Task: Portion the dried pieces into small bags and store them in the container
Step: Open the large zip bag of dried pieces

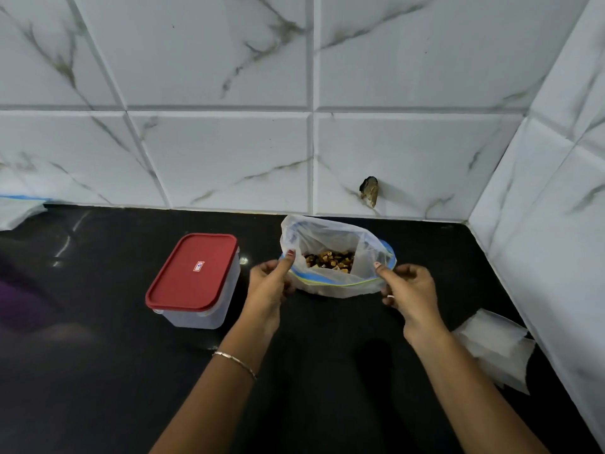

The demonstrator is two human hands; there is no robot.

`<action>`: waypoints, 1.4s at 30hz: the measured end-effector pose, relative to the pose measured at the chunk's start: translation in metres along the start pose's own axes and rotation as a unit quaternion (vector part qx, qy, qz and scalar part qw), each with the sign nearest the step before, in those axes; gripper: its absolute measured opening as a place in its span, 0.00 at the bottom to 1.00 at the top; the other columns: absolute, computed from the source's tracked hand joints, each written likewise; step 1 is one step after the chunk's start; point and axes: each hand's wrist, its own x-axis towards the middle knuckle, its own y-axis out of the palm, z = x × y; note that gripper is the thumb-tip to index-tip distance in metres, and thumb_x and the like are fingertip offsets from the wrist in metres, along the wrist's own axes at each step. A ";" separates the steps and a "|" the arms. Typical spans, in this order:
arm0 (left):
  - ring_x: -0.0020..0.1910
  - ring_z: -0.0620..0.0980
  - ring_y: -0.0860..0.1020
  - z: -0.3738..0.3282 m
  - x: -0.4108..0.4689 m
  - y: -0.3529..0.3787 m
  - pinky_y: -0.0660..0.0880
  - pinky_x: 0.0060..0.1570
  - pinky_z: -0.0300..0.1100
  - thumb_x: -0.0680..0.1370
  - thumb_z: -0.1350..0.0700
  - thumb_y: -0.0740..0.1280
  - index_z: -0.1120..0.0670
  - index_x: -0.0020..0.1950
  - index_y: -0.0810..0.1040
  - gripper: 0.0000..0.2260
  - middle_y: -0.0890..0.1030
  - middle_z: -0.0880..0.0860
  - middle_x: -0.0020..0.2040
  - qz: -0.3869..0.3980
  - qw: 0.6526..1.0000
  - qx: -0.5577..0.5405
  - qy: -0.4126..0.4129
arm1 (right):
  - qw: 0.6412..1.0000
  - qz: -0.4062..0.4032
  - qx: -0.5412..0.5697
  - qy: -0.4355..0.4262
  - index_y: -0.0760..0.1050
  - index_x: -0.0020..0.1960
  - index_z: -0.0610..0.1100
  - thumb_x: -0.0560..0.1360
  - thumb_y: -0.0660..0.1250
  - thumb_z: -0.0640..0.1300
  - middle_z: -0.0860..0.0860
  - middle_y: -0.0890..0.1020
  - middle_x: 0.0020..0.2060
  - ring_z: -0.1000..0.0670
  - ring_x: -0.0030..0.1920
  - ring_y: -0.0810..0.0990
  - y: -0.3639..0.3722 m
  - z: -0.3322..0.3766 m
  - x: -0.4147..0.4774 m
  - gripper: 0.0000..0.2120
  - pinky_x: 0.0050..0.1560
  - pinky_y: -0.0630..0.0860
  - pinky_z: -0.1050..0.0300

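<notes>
You are near the start of this job, as far as I can tell. Your left hand (273, 278) pinches the left side of the big zip bag (337, 257), with the thumb on the rim and the other fingers curled behind it. Your right hand (407, 286) pinches the right side the same way. Together they hold the mouth of the bag wide open. The bag sits on the black counter (98, 371), close to the tiled wall (229, 142). Down inside it you can see the dried pieces (330, 259), brown and dark, lying in a heap at the bottom. So the pieces are all in the big bag for now. The small bags (494, 348) lie flat in a pile by the right wall, near your right arm, and they look empty. The container (196, 283) stands just to the left of your left hand. Its red lid (193, 271) is on, and I cannot see any bags through its side. So it seems no small bag is filled yet. You have yet to scoop pieces into the small bags, close them, take off the lid and put them in.
</notes>
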 end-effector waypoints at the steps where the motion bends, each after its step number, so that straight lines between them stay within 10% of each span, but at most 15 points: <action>1: 0.34 0.46 0.76 0.003 -0.005 0.002 0.75 0.39 0.41 0.75 0.51 0.72 0.59 0.55 0.75 0.15 0.78 0.52 0.35 0.021 1.000 0.001 -0.023 | 0.999 0.010 0.022 0.022 0.73 0.55 0.44 0.71 0.75 0.44 0.44 0.81 0.42 0.51 0.39 0.80 0.001 -0.002 -0.002 0.16 0.36 0.77 0.57; 8: 0.43 0.51 0.80 0.000 -0.013 0.014 0.82 0.37 0.43 0.81 0.62 0.62 0.60 0.51 0.76 0.04 0.81 0.57 0.45 0.078 0.967 -0.216 -0.111 | 0.964 0.072 0.223 0.123 0.76 0.53 0.37 0.76 0.66 0.32 0.41 0.83 0.46 0.47 0.48 0.84 0.007 -0.001 -0.005 0.06 0.46 0.80 0.54; 14: 0.50 0.57 0.80 0.007 -0.011 0.009 0.75 0.53 0.53 0.84 0.59 0.55 0.62 0.63 0.73 0.12 0.82 0.62 0.49 0.082 0.921 -0.343 -0.165 | 0.890 0.149 0.369 0.221 0.73 0.58 0.37 0.79 0.57 0.33 0.37 0.80 0.54 0.42 0.56 0.80 0.010 0.007 -0.007 0.10 0.56 0.76 0.45; 18: 0.46 0.59 0.84 0.021 -0.011 0.007 0.82 0.45 0.58 0.84 0.57 0.53 0.58 0.64 0.73 0.14 0.83 0.63 0.49 0.114 0.905 -0.366 -0.185 | 0.877 0.172 0.373 0.248 0.73 0.61 0.39 0.80 0.50 0.35 0.37 0.79 0.55 0.41 0.58 0.78 0.020 0.001 -0.008 0.16 0.59 0.77 0.45; 24: 0.57 0.62 0.80 0.032 -0.004 0.000 0.79 0.52 0.59 0.82 0.61 0.54 0.60 0.68 0.72 0.16 0.79 0.65 0.59 0.073 0.941 -0.288 -0.159 | 0.926 0.151 0.269 0.220 0.75 0.56 0.45 0.80 0.52 0.45 0.39 0.81 0.55 0.41 0.55 0.80 0.031 -0.018 -0.003 0.14 0.53 0.78 0.45; 30: 0.58 0.53 0.73 0.025 -0.014 0.002 0.72 0.57 0.49 0.81 0.59 0.58 0.51 0.58 0.68 0.07 0.71 0.57 0.60 -0.179 0.979 -0.022 0.100 | 0.986 0.039 0.148 0.058 0.67 0.67 0.43 0.75 0.57 0.48 0.40 0.76 0.62 0.40 0.61 0.76 0.031 -0.034 0.006 0.21 0.57 0.76 0.46; 33: 0.59 0.48 0.67 0.016 -0.023 0.005 0.68 0.55 0.45 0.80 0.50 0.63 0.52 0.53 0.71 0.07 0.68 0.50 0.57 -0.150 0.919 0.201 0.303 | 0.980 -0.090 -0.011 -0.177 0.61 0.73 0.44 0.75 0.61 0.40 0.45 0.65 0.69 0.47 0.68 0.66 0.031 -0.029 -0.001 0.26 0.62 0.67 0.53; 36: 0.61 0.48 0.67 0.008 -0.013 0.008 0.70 0.56 0.45 0.76 0.46 0.69 0.49 0.49 0.78 0.08 0.70 0.50 0.59 -0.107 0.817 0.430 0.368 | 0.855 -0.125 -0.269 -0.426 0.66 0.67 0.45 0.70 0.69 0.38 0.45 0.65 0.65 0.45 0.65 0.66 0.028 -0.023 -0.003 0.27 0.61 0.68 0.50; 42: 0.61 0.54 0.70 -0.007 0.018 0.019 0.74 0.55 0.49 0.73 0.54 0.71 0.52 0.63 0.72 0.20 0.68 0.54 0.65 -0.122 0.650 0.672 0.335 | 0.726 -0.069 -0.481 -0.486 0.77 0.61 0.45 0.66 0.77 0.44 0.46 0.75 0.57 0.46 0.58 0.73 0.034 -0.011 0.033 0.24 0.54 0.76 0.51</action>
